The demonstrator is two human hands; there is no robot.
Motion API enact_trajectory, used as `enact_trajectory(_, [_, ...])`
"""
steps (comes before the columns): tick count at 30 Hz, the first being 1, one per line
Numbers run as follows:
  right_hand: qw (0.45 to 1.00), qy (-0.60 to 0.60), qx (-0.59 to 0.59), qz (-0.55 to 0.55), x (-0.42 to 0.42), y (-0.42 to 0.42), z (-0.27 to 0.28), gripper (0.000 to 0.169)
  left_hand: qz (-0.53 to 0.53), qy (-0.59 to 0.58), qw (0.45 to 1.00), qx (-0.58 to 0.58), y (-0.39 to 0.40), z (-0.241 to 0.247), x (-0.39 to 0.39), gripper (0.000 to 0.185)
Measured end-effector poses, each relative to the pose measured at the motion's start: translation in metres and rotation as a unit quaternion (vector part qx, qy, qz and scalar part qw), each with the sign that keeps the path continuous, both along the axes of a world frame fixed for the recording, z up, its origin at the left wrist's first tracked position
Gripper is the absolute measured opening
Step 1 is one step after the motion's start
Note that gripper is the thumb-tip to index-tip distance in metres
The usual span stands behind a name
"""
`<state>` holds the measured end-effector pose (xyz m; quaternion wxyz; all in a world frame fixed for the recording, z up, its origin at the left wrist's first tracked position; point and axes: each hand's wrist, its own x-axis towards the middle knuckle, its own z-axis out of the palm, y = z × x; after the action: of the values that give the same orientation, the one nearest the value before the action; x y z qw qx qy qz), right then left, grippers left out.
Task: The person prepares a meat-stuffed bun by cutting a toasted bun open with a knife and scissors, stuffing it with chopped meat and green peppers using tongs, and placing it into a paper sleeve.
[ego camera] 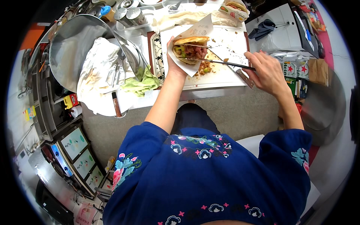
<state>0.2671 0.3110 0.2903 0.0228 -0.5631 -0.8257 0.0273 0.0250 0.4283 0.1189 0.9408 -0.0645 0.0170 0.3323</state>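
Note:
A split flatbread (194, 40) filled with chopped meat and green pepper sits in a paper sleeve (206, 26), and my left hand (176, 63) holds both from the left. My right hand (263, 70) grips a pair of long metal tongs (225, 63), whose tips reach into the filling. Under them lies a white cutting board (233, 76) with scattered crumbs and a small heap of chopped filling (204, 68). A knife with a wooden handle (244, 78) rests on the board, close to my right hand; part of its blade is beneath the tongs.
Left of the board are a green cloth (143, 83), a white cloth (95, 64), a big metal lid (76, 50) and a wooden-handled tool (116, 105). Shaker tins (136, 16) stand in a clear tray behind. Another filled bread (236, 6) sits in a paper wrapper at the back right.

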Motion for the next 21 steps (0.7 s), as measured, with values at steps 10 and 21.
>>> enact_trajectory(10, [0.998, -0.014, 0.032, -0.046, -0.018, -0.024, -0.013, 0.027, 0.082, 0.089, 0.988, -0.097, -0.001, 0.020, 0.014, 0.069])
enact_trajectory(21, [0.995, -0.060, 0.077, -0.018, -0.027, -0.015, -0.008, 0.022, 0.080, 0.140, 0.984, -0.075, -0.004, 0.017, 0.020, 0.069])
